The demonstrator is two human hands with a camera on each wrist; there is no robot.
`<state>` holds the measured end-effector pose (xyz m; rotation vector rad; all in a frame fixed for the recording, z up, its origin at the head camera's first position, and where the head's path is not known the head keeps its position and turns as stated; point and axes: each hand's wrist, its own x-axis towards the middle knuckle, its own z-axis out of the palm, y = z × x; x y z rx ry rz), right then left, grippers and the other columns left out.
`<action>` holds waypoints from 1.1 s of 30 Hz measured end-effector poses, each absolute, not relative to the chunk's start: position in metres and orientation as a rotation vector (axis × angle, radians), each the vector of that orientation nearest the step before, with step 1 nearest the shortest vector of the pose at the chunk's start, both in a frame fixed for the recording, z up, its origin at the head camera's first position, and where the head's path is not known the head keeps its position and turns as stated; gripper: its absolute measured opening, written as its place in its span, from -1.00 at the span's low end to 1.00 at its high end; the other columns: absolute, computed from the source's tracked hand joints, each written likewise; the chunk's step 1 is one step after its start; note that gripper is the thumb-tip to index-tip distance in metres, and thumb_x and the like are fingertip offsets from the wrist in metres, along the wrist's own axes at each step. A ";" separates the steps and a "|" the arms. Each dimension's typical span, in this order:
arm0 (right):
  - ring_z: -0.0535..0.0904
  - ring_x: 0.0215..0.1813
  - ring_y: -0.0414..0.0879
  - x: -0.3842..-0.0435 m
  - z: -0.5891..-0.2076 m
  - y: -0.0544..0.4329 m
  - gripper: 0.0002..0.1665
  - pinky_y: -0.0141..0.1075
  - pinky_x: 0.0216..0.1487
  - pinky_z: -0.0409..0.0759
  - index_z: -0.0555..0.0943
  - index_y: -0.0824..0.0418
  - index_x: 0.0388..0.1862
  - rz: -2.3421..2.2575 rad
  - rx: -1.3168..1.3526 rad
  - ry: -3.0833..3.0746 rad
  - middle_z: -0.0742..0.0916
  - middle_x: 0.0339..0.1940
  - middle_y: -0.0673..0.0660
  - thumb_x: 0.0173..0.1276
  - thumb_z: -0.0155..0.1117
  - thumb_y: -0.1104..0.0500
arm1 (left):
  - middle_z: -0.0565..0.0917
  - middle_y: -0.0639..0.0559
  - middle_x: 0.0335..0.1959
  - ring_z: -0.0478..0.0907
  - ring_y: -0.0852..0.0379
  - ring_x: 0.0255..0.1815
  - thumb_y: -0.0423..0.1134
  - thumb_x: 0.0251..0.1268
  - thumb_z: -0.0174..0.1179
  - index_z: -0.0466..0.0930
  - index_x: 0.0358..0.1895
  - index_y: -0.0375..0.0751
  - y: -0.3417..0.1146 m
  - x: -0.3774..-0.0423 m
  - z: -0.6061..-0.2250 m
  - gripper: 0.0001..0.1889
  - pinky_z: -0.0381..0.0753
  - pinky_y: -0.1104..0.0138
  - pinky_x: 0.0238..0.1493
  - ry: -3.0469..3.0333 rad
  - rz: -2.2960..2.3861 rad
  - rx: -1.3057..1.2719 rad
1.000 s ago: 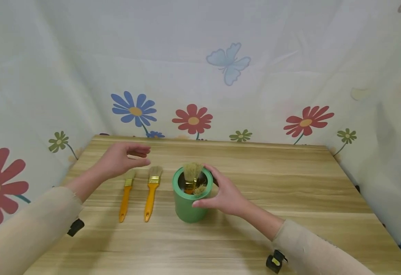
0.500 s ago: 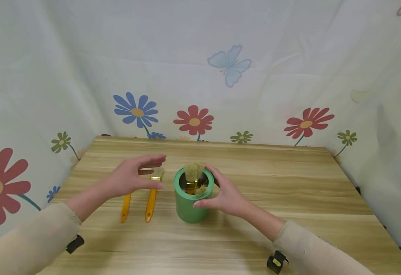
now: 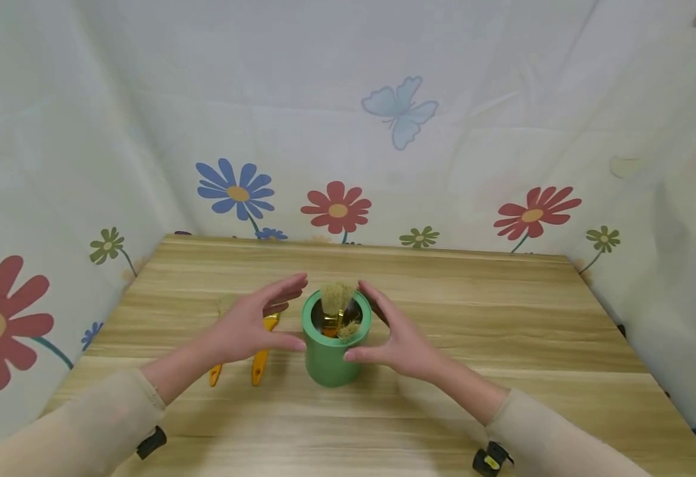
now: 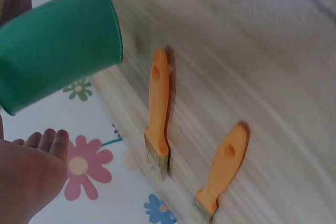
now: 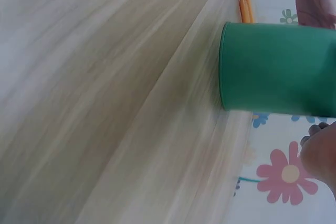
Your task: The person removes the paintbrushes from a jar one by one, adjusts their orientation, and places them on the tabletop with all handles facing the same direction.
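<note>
A green can (image 3: 331, 364) stands upright on the table, between my two hands. One paintbrush (image 3: 337, 298) rises bristles-up out of it, and a second brush's bristles (image 3: 348, 330) show lower inside. My left hand (image 3: 252, 328) is spread at the can's left side, thumb tip close to its wall. On the other side, my right hand (image 3: 398, 338) curves loosely around the rim, with a gap between palm and can in the right wrist view. Two orange-handled paintbrushes (image 4: 159, 93) (image 4: 223, 166) lie on the table, partly hidden by my left hand in the head view.
The wood-grain table (image 3: 473, 318) reaches back to a pale curtain (image 3: 276, 79) printed with flowers and a butterfly. The curtain also hangs along both sides.
My left hand has moved right and slightly down, from above the loose brushes to beside the can. My right hand has eased slightly to the right. The can stays in place.
</note>
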<state>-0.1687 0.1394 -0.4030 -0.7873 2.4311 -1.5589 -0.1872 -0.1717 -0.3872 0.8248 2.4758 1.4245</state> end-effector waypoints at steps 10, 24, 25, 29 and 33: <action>0.23 0.71 0.04 -0.164 -0.388 0.168 0.28 0.16 0.68 0.21 0.16 0.11 0.76 -1.460 -0.876 2.603 0.37 0.71 0.04 0.20 0.73 0.09 | 0.26 0.01 0.70 0.23 -0.06 0.69 -0.12 0.04 0.72 0.08 0.75 0.02 -0.152 -0.174 -0.406 0.23 0.35 0.00 0.60 2.429 1.593 0.768; 0.49 0.56 0.01 -0.163 -0.365 0.167 0.02 0.10 0.53 0.50 0.45 0.05 0.62 -1.316 -1.192 2.723 0.58 0.55 0.00 0.20 0.72 0.13 | 0.25 -0.01 0.71 0.27 -0.13 0.66 -0.10 0.07 0.71 0.08 0.75 0.00 -0.141 -0.165 -0.418 0.21 0.31 -0.12 0.61 2.379 1.719 0.717; 0.51 0.54 0.01 -0.164 -0.364 0.166 0.00 0.09 0.52 0.51 0.46 0.07 0.61 -1.311 -1.208 2.726 0.60 0.54 0.01 0.20 0.71 0.14 | 0.26 0.00 0.70 0.28 -0.12 0.66 -0.10 0.07 0.71 0.07 0.75 -0.02 -0.141 -0.165 -0.418 0.22 0.31 -0.12 0.61 2.380 1.720 0.717; 0.57 0.49 0.02 -0.164 -0.362 0.163 -0.09 0.04 0.49 0.56 0.54 0.12 0.53 -1.298 -1.276 2.727 0.66 0.47 0.04 0.20 0.70 0.17 | 0.29 0.02 0.69 0.31 -0.10 0.64 -0.09 0.06 0.71 0.09 0.75 0.00 -0.139 -0.166 -0.419 0.21 0.34 -0.12 0.60 2.400 1.717 0.708; 0.58 0.48 0.08 -0.165 -0.362 0.160 -0.20 0.06 0.50 0.54 0.63 0.14 0.44 -1.284 -1.318 2.734 0.72 0.39 0.04 0.20 0.70 0.19 | 0.33 0.02 0.66 0.36 -0.12 0.61 -0.06 0.06 0.71 0.14 0.73 0.11 -0.137 -0.165 -0.418 0.18 0.37 -0.14 0.57 2.427 1.705 0.700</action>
